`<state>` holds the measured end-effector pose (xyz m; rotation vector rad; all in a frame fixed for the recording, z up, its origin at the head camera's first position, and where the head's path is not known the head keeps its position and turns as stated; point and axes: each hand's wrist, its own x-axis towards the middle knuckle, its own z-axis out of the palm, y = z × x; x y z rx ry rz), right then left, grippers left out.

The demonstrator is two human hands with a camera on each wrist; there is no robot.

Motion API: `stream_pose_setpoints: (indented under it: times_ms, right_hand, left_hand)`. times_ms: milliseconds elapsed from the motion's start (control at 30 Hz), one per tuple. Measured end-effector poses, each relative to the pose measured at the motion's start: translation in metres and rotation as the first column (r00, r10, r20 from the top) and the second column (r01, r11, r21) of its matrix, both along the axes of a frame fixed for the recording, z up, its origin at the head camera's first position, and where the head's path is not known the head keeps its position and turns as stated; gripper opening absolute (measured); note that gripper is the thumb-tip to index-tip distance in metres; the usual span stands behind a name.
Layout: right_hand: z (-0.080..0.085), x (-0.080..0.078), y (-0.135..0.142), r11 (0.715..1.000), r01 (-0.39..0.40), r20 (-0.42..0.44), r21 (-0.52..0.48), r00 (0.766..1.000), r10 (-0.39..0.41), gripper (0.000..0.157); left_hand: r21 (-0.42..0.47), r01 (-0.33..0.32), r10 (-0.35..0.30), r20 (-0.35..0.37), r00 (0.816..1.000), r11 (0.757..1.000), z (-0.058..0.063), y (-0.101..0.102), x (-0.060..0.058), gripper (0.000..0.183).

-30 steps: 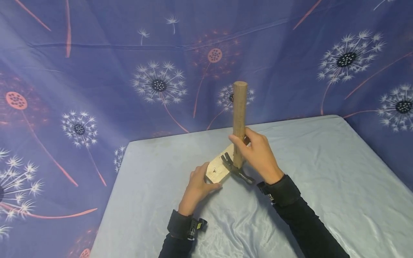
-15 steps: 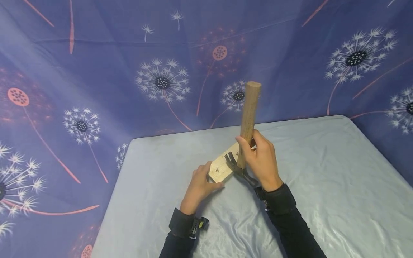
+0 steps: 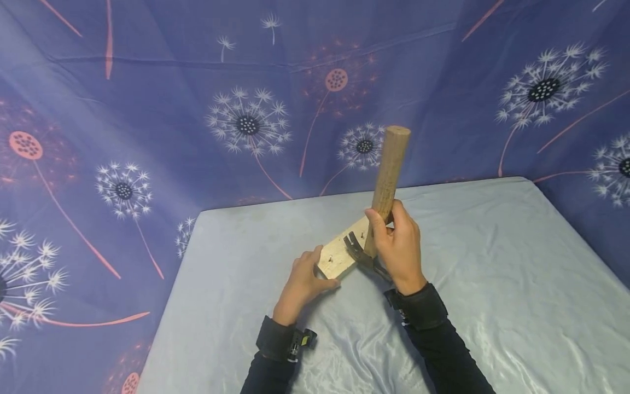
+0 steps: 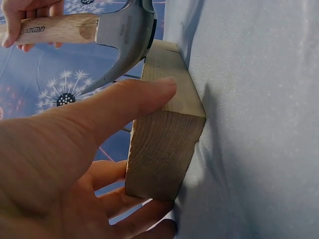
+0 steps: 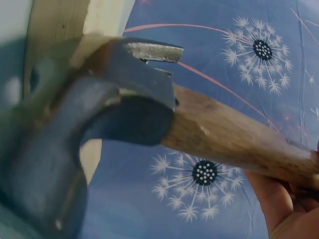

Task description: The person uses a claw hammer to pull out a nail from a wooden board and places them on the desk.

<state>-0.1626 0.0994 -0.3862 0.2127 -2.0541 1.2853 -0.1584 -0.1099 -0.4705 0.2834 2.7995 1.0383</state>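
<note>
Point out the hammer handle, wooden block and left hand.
hammer handle (image 5: 239,135): right wrist view, mid-length
wooden block (image 4: 164,142): left wrist view, end face
left hand (image 3: 301,284): head view, back of hand

On the near side of the wooden block (image 3: 337,257) the cloth (image 3: 364,339) is gleaming; beside the block a shadow (image 4: 212,122) is falling; before it the right wrist view is blurring the hammer head (image 5: 99,99).

Backdrop (image 3: 423,98): blue, bore printed dandelions (image 3: 248,125), white and pink. Sheet (image 3: 246,273): pale blue, glossy, lay creased in front of it.
</note>
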Motion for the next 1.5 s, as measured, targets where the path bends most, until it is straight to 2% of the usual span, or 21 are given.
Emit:
stream_pose_setpoints:
  times_ms: [133, 267, 433, 600, 700, 833, 933, 1067, 1133, 1333, 1500]
  right_hand:
    - [-0.018, -0.004, 0.004, 0.999, 0.004, 0.003, -0.044, 1.000, -0.004, 0.025]
    - [-0.024, -0.002, 0.006, 0.993, -0.002, -0.020, -0.118, 1.000, -0.001, 0.026]
    - [-0.020, 0.001, 0.006, 0.985, -0.019, -0.065, -0.173, 0.998, 0.008, 0.024]
    - [-0.010, 0.009, 0.001, 0.967, -0.094, -0.130, -0.238, 0.989, 0.064, 0.023]
    - [-0.006, 0.010, 0.001, 0.937, -0.130, -0.175, -0.325, 0.982, 0.076, 0.023]
    - [-0.003, 0.002, 0.011, 0.847, -0.198, -0.248, -0.493, 0.965, 0.081, 0.022]
    - [0.000, -0.003, 0.019, 0.814, -0.223, -0.274, -0.536, 0.958, 0.082, 0.023]
    - [0.002, -0.005, 0.027, 0.821, -0.222, -0.284, -0.525, 0.956, 0.077, 0.023]
    - [0.003, -0.004, 0.030, 0.814, -0.233, -0.294, -0.532, 0.952, 0.080, 0.023]
    - [0.005, -0.001, 0.035, 0.821, -0.253, -0.291, -0.511, 0.950, 0.112, 0.025]
    - [0.004, 0.001, 0.039, 0.810, -0.279, -0.286, -0.516, 0.947, 0.144, 0.026]
  left_hand:
    - [-0.005, -0.003, 0.003, 0.013, 1.000, 1.000, 0.000, 0.000, -0.001, 0.099]
    - [-0.003, -0.004, 0.004, 0.019, 1.000, 1.000, 0.003, 0.000, -0.002, 0.099]
    - [-0.009, 0.003, -0.003, 0.012, 1.000, 1.000, 0.004, 0.002, -0.003, 0.098]
    - [0.001, -0.010, 0.010, 0.024, 1.000, 1.000, 0.003, 0.001, -0.004, 0.100]
    - [-0.001, -0.010, 0.010, 0.026, 1.000, 1.000, 0.002, 0.000, -0.004, 0.100]
    - [-0.016, -0.004, 0.005, 0.022, 1.000, 1.000, 0.003, -0.003, -0.004, 0.099]
    - [-0.032, 0.004, -0.003, 0.019, 1.000, 0.999, 0.005, -0.004, -0.004, 0.098]
    - [-0.048, 0.012, -0.011, 0.019, 1.000, 0.999, 0.007, -0.004, -0.003, 0.098]
    - [-0.049, 0.010, -0.009, 0.019, 1.000, 0.999, 0.007, -0.004, -0.003, 0.097]
    - [-0.067, 0.002, 0.000, 0.030, 1.000, 0.998, 0.006, -0.003, -0.002, 0.097]
    - [-0.084, 0.009, -0.005, 0.041, 0.999, 0.996, 0.003, 0.000, -0.003, 0.099]
